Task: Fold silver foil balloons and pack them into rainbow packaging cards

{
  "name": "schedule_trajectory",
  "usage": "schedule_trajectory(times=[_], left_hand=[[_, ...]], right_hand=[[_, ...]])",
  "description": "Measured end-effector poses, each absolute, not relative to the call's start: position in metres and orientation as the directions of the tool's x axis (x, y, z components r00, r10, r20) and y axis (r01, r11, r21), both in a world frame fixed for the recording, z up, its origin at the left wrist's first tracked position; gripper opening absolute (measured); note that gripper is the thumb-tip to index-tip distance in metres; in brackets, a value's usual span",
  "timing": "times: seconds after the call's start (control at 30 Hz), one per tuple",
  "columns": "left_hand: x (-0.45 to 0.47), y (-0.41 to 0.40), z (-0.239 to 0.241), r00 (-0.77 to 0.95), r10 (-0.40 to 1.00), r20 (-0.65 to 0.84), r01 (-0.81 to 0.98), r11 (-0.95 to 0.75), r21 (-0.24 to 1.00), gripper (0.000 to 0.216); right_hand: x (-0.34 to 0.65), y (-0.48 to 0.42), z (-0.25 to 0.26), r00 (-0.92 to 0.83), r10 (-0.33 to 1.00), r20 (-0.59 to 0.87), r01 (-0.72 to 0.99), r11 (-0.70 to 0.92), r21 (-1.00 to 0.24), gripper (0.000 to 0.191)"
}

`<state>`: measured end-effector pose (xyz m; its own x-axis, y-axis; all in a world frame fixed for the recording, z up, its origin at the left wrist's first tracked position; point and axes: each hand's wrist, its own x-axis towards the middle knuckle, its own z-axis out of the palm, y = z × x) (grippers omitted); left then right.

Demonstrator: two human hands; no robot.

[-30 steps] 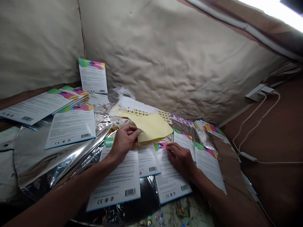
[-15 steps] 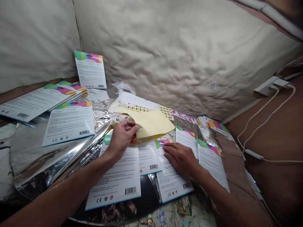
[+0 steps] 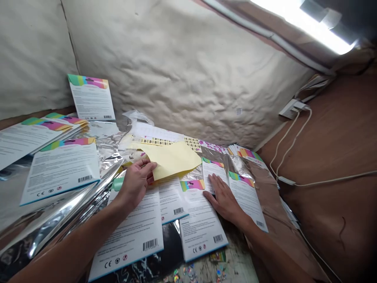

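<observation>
My left hand pinches the lower left corner of a pale yellow paper sheet, which is raised and slightly curled. Beneath that hand lies a white printed envelope with a barcode. Another white envelope lies beside it, partly covered. My right hand is open, its outstretched fingers flat on a small white envelope with a rainbow top. Just left of its thumb is a further rainbow-topped envelope; to its right, one more.
Silvery foil covers much of the table. Sticker sheets lie behind the yellow sheet. More envelopes are at left, one standing against the wall. White cables hang at right, below a lamp.
My right hand has shifted from the middle envelope's top to the small envelope behind it. My left hand still pinches the yellow sheet. The view has turned right and up, showing the lamp.
</observation>
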<state>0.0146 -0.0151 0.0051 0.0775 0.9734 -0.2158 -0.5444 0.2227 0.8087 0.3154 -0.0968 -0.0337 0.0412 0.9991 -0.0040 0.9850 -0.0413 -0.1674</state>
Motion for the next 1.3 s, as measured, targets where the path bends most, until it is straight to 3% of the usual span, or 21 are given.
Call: schedule_trajectory(times=[0.2,0.33,0.43,0.6,0.7,0.8,0.87,0.93,1.0,1.1,1.3], left_hand=[[0.013,-0.011,0.007,-0.031,0.994,-0.103,-0.631,0.061,0.773,0.031],[0.010,-0.006,0.003,-0.056,0.994,-0.094,-0.651,0.035,0.758,0.028],[0.009,-0.003,0.001,-0.077,0.992,-0.100,-0.677,0.022,0.735,0.026],[0.008,-0.002,0.001,-0.121,0.983,-0.134,-0.707,0.009,0.707,0.023],[0.009,-0.001,0.000,-0.137,0.981,-0.135,-0.711,-0.002,0.703,0.024],[0.009,0.000,-0.001,-0.166,0.978,-0.127,-0.715,-0.030,0.698,0.024],[0.009,0.001,0.000,-0.191,0.973,-0.126,-0.716,-0.050,0.696,0.025],[0.008,0.002,0.001,-0.206,0.970,-0.131,-0.714,-0.058,0.697,0.026],[0.007,0.004,0.002,-0.212,0.968,-0.131,-0.710,-0.060,0.702,0.026],[0.006,0.004,0.003,-0.206,0.970,-0.130,-0.706,-0.056,0.706,0.023],[0.007,0.001,0.002,-0.169,0.969,-0.180,-0.686,0.016,0.728,0.025]], right_hand=[[0.317,-0.057,-0.027,0.202,0.967,-0.153,0.960,-0.226,-0.163,0.098],[0.310,-0.031,-0.022,0.232,0.961,-0.148,0.959,-0.252,-0.130,0.105],[0.304,-0.020,-0.012,0.206,0.977,-0.060,0.973,-0.211,-0.090,0.092],[0.299,-0.028,0.024,0.154,0.978,0.140,0.988,-0.151,-0.030,0.042],[0.288,-0.062,0.037,0.045,0.949,0.313,0.997,-0.061,0.042,0.042],[0.260,-0.118,0.030,-0.265,0.834,0.484,0.964,0.221,0.147,0.042],[0.237,-0.154,0.020,-0.428,0.791,0.437,0.902,0.403,0.154,0.038],[0.217,-0.176,0.013,-0.507,0.790,0.343,0.853,0.517,0.071,0.034],[0.206,-0.179,0.011,-0.531,0.804,0.268,0.831,0.555,-0.019,0.047],[0.207,-0.153,0.010,-0.476,0.856,0.204,0.866,0.496,-0.060,0.065],[0.215,-0.109,-0.015,-0.373,0.926,-0.066,0.915,0.355,-0.193,0.081]])
